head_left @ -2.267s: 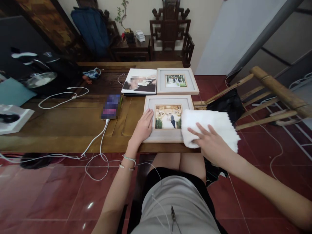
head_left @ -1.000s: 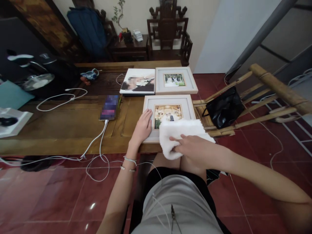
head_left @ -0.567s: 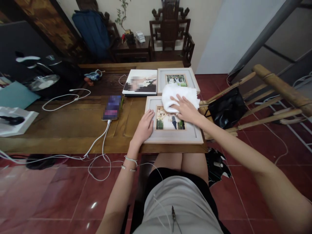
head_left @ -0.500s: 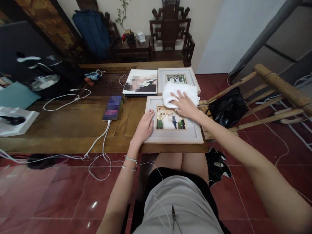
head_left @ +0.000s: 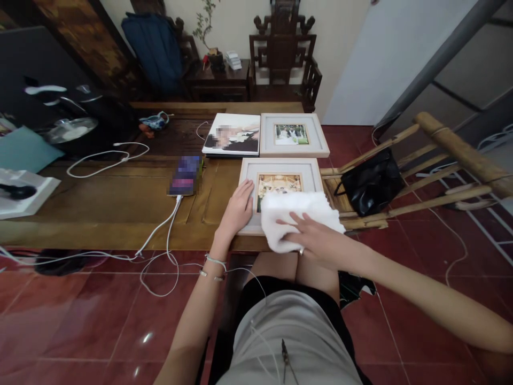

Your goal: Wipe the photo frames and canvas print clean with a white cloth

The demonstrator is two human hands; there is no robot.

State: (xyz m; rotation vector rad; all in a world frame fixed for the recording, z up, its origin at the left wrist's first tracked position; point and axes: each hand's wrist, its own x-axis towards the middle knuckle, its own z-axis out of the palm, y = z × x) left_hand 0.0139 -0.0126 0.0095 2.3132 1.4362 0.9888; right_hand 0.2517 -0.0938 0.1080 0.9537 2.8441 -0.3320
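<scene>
On the frame [head_left: 280, 170], cloth [head_left: 296, 214] hiding lower photo, right hand [head_left: 320, 243] atop

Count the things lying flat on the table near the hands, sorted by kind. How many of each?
Picture frames: 2, the near frame and the far frame
Photo book: 1
Phone: 1
White cloth: 1
Total: 5

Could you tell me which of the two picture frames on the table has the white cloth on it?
The nearer frame, at the table's edge; the farther frame lies bare.
</scene>
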